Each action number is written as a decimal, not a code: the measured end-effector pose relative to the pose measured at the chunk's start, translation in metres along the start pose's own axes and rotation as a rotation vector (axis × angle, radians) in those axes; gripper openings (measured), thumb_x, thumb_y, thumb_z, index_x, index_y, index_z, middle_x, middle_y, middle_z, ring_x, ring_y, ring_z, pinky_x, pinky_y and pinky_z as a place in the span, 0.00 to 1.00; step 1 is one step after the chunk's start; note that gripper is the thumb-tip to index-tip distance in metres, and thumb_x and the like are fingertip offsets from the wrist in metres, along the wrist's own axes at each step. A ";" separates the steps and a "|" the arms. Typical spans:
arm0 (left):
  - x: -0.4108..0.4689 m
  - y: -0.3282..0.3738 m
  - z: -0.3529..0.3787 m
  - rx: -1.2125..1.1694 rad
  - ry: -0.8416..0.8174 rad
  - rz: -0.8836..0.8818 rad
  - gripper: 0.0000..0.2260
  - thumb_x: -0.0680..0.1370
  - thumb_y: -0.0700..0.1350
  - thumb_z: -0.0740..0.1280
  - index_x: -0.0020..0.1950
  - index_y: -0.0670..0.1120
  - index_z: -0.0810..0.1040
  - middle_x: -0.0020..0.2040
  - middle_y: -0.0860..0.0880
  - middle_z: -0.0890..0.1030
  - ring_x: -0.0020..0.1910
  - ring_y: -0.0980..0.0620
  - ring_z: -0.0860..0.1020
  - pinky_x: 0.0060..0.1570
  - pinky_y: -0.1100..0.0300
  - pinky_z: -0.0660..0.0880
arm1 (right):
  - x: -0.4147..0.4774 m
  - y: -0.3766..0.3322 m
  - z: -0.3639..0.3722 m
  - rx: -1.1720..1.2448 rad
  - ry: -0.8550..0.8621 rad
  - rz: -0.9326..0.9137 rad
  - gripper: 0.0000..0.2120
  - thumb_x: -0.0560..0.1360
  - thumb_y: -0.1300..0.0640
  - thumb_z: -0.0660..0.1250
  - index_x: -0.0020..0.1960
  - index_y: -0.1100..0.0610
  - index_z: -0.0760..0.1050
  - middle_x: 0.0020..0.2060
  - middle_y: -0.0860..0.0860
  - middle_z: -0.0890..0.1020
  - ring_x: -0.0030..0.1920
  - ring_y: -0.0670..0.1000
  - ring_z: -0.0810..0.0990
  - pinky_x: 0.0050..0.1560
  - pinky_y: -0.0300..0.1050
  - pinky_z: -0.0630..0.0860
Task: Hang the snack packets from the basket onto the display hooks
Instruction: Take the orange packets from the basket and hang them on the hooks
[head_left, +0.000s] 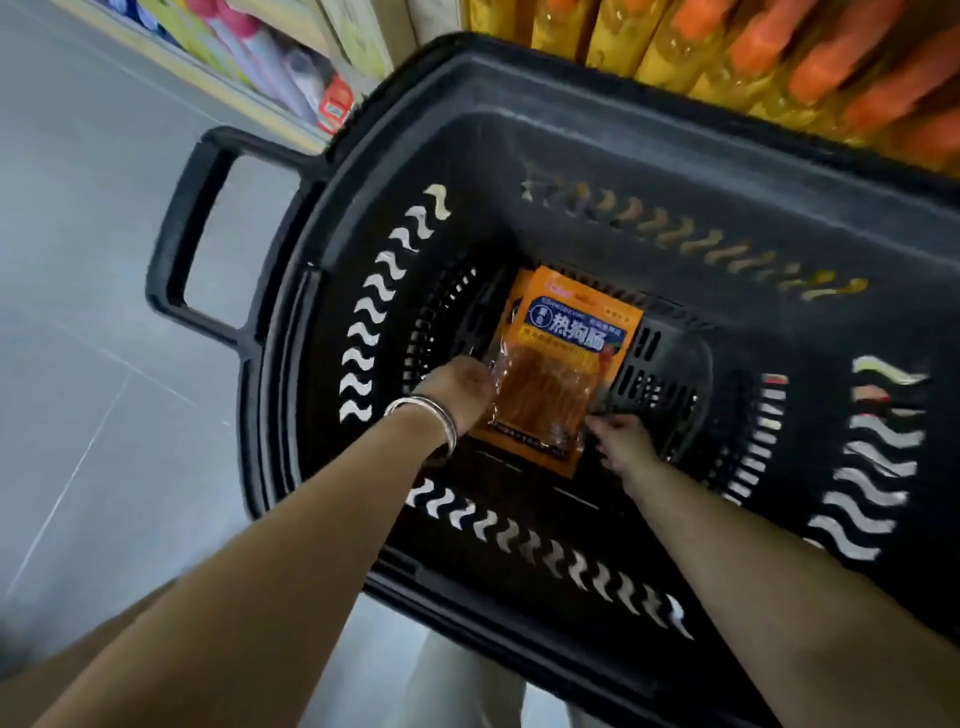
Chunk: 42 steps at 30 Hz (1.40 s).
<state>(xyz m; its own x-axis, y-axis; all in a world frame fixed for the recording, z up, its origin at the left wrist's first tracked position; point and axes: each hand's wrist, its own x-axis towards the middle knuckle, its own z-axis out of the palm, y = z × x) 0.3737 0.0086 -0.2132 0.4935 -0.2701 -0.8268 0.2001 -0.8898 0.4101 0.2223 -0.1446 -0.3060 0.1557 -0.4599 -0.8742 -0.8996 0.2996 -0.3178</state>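
Through the head camera we see the orange snack packet lying flat on the floor of the black basket. Our left hand, a silver bangle at its wrist, curls its fingers onto the packet's left edge. Our right hand touches the lower right corner, but we cannot tell whether it is pinching.
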 end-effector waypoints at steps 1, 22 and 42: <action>0.007 -0.002 0.001 -0.018 0.022 -0.003 0.09 0.78 0.44 0.62 0.56 0.46 0.78 0.55 0.45 0.80 0.54 0.45 0.78 0.54 0.61 0.72 | 0.013 0.001 0.007 0.026 0.024 0.021 0.11 0.75 0.55 0.68 0.37 0.59 0.72 0.38 0.56 0.74 0.41 0.55 0.73 0.42 0.45 0.66; 0.017 -0.014 0.007 -0.111 -0.065 -0.113 0.08 0.75 0.53 0.66 0.45 0.50 0.79 0.46 0.48 0.81 0.44 0.51 0.78 0.45 0.62 0.70 | -0.040 -0.005 -0.021 0.214 -0.030 -0.176 0.05 0.75 0.52 0.69 0.46 0.52 0.76 0.45 0.51 0.83 0.47 0.52 0.81 0.50 0.48 0.76; 0.025 -0.022 0.005 -0.237 0.011 -0.221 0.15 0.78 0.51 0.64 0.63 0.49 0.74 0.56 0.45 0.80 0.54 0.44 0.79 0.57 0.49 0.76 | 0.049 -0.006 0.041 0.126 0.132 0.119 0.38 0.63 0.47 0.79 0.65 0.61 0.66 0.57 0.55 0.78 0.52 0.51 0.78 0.54 0.41 0.73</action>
<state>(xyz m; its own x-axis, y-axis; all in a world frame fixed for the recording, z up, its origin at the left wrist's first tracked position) 0.3772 0.0202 -0.2447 0.4255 -0.0749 -0.9019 0.4939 -0.8159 0.3007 0.2525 -0.1344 -0.3618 -0.0107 -0.5180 -0.8553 -0.8491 0.4564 -0.2659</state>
